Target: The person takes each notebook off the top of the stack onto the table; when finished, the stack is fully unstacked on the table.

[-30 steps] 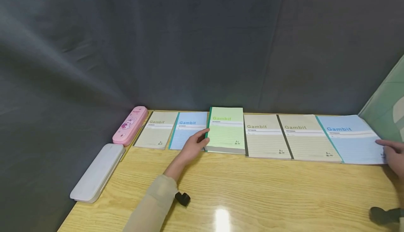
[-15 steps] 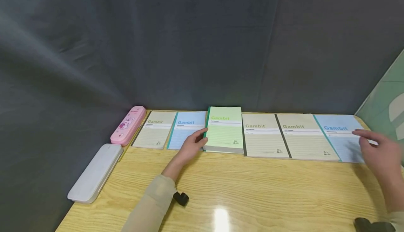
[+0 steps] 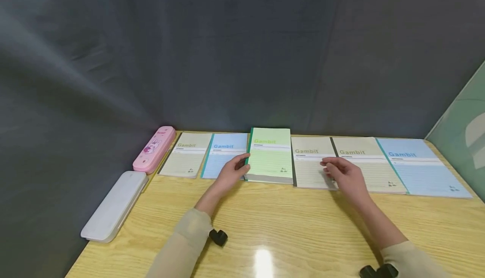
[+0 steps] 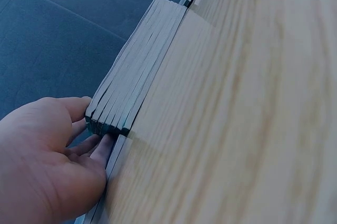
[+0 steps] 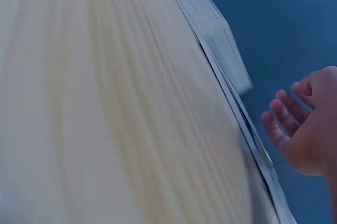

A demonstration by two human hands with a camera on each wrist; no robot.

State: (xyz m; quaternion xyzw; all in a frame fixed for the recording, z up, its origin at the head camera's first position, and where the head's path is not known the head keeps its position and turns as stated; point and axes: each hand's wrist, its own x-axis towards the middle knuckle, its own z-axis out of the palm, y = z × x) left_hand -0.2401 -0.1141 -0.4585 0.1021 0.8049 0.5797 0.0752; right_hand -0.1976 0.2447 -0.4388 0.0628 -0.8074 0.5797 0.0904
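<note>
A thick stack of green-topped notebooks (image 3: 270, 160) lies in the row at the back of the table. At its left spine side rests my left hand (image 3: 228, 173), fingertips touching the edge; the left wrist view shows the layered page edges of the stack (image 4: 142, 61) beside my left hand (image 4: 52, 155). My right hand (image 3: 348, 181) hovers over a beige notebook (image 3: 308, 168), fingers loosely bent, holding nothing. In the right wrist view, the right hand (image 5: 305, 124) is apart from the notebooks. A blue notebook (image 3: 227, 143) lies just left of the stack.
Another beige notebook (image 3: 373, 177) and a blue notebook (image 3: 424, 179) continue the row rightward. A further beige notebook (image 3: 185, 160) lies at its left end. A pink pencil case (image 3: 153, 149) and a white case (image 3: 115, 206) line the table's left edge. A dark curtain (image 3: 242, 51) hangs behind.
My right hand has left the rightmost blue notebook and moved left, over the beige notebooks. The left hand has stayed at the green stack's edge, and the notebooks lie as before.
</note>
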